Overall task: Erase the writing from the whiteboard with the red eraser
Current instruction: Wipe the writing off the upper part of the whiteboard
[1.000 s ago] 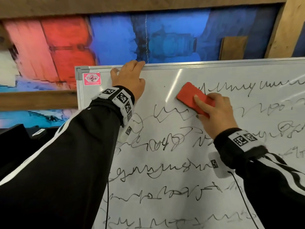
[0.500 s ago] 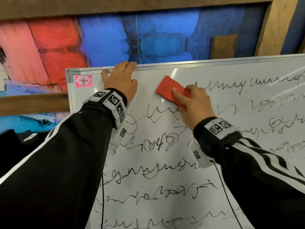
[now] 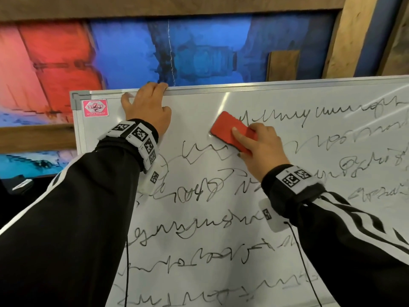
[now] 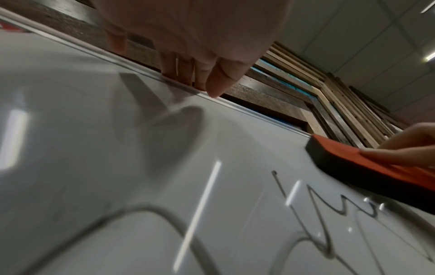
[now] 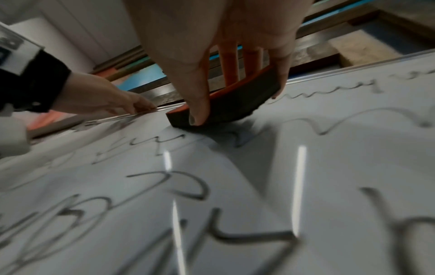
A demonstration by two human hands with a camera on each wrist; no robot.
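At about ten o'clock in the head view, the left hand [image 3: 147, 108] hooks its curled fingers over the silver aluminium top rail of the white glossy whiteboard [image 3: 199, 218], steadying it; the thumb lies against the board face. The left wrist view confirms those fingertips [image 4: 169, 72] wrapped on the rail.

Just past twelve o'clock sits the red rectangular foam eraser with its dark felt underside [image 3: 230, 127]. Its long axis runs from ten o'clock to four o'clock, felt flat on the board. The right hand [image 3: 259, 147] pinches it across its width, thumb on the near edge and fingers over the top and far edge, as the right wrist view shows [image 5: 226, 104]. This hand is plainly the nearer one; the left is well apart, toward nine o'clock.

The black cursive scribbled writing [image 3: 274, 115] of the top line starts right at the eraser's two o'clock corner and runs off toward three o'clock. The coming stroke likely sweeps that way. Many further lines lie below, toward six o'clock, so the job looks barely begun.
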